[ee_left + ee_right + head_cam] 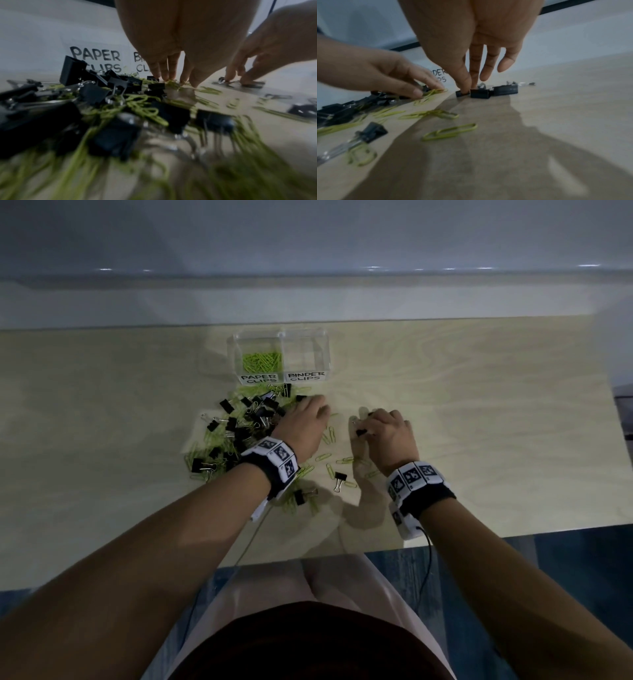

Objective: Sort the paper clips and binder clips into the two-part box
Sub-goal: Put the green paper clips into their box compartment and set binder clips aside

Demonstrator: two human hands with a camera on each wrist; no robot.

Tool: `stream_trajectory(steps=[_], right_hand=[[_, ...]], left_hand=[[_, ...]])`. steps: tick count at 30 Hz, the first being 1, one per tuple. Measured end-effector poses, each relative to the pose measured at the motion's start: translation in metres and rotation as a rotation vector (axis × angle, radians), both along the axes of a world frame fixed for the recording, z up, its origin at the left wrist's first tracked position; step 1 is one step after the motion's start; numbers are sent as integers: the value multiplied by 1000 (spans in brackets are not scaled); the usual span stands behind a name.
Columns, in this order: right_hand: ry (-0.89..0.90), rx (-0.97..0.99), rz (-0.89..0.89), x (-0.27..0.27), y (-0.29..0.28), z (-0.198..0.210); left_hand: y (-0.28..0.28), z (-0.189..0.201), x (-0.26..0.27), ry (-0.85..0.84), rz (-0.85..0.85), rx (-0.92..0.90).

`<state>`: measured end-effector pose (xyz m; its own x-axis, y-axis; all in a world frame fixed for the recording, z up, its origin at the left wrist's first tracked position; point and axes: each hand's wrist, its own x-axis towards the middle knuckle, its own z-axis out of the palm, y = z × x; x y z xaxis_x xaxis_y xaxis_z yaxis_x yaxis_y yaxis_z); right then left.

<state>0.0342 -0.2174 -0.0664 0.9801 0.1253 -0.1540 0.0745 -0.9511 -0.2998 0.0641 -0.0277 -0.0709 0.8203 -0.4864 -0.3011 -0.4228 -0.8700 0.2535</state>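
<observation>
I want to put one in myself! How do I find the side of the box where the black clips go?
Look at the far middle of the wooden table for the clear two-part box, just beyond the heap of clips. Take the right half, labelled BINDER CLIPS. It looks empty, while the left half already holds green paper clips.

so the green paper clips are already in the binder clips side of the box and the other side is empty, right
Not quite. In the head view the green paper clips lie in the compartment labelled paper clips, the left half of the box; the binder clips side is the empty one.
</observation>
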Motion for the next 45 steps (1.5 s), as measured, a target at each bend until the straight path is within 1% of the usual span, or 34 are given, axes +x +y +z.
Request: stream_trajectory(steps=[2, 4, 8, 11, 14, 16, 19, 22, 24, 27, 29, 32, 35, 40, 42, 44, 45], right_hand=[[-27, 126, 5, -5, -11, 4], [-22, 228, -1, -16, -23, 6], [44, 259, -24, -55, -40, 4], [21, 308, -40, -73, -33, 1], [66, 327, -42, -62, -18, -5], [59, 324, -24, -45, -4, -4], [31, 328, 110, -22, 21, 2], [51, 312, 225, -4, 36, -5], [87, 306, 305, 1, 41, -6], [32, 306, 383, 1, 45, 7], [5, 308, 394, -1, 46, 9], [-32, 193, 433, -2, 46, -3], [-60, 165, 419, -4, 42, -10], [-30, 110, 401, -6, 42, -16], [-4, 144, 400, -6, 44, -17], [29, 201, 387, -4, 45, -14], [73, 229, 353, -1, 47, -9]], left_hand=[[3, -2, -13, -4, -66, -1], [8, -5, -25, 35, -125, -9], [22, -1, -38, 121, -199, -126], [32, 4, -42, 186, -159, -207], [34, 6, -42, 225, -57, -200], [33, 6, -38, 245, 1, -192], [28, 6, -30, 238, 54, -223], [24, 4, -24, 215, 83, -275], [24, 3, -21, 215, 98, -276], [25, 4, -18, 205, 86, -255], [26, 5, -17, 181, 48, -229], [27, 3, -16, 145, -19, -154], [28, 3, -15, 119, -82, -96], [27, 6, -15, 106, -141, -76], [27, 7, -16, 140, -110, -110], [30, 10, -16, 221, 12, -205], [34, 12, -16, 255, 94, -269]])
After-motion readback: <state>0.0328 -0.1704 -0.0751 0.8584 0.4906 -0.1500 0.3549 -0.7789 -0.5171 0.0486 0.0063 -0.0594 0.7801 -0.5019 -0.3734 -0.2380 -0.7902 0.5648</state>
